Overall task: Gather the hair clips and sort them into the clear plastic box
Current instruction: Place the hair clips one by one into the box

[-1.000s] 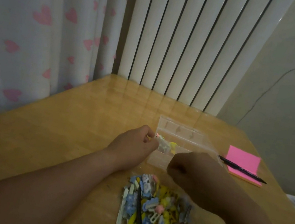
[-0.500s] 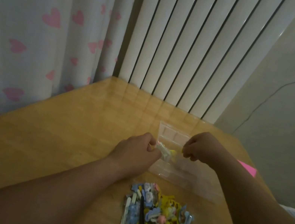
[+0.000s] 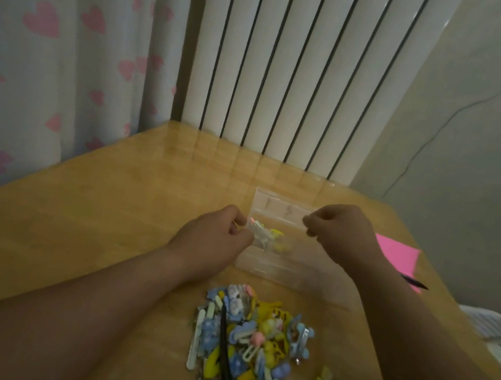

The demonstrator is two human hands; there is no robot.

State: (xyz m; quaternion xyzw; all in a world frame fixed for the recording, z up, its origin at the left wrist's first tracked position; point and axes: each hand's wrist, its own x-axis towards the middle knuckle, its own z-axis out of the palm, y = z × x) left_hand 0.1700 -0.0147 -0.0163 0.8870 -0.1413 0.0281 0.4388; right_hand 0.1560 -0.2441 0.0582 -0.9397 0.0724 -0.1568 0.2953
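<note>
Two hands: left hand (image 3: 212,240) pinches pale hair clips (image 3: 263,234) over the clear plastic box (image 3: 278,270); right hand (image 3: 340,232), fingers curled, perhaps steadies it.

Right hand (image 3: 340,231) grip contents indiscernible

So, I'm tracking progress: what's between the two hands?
The clear plastic box, with a few white and yellow clips inside near the left hand; right hand opposite. Head view.
</note>
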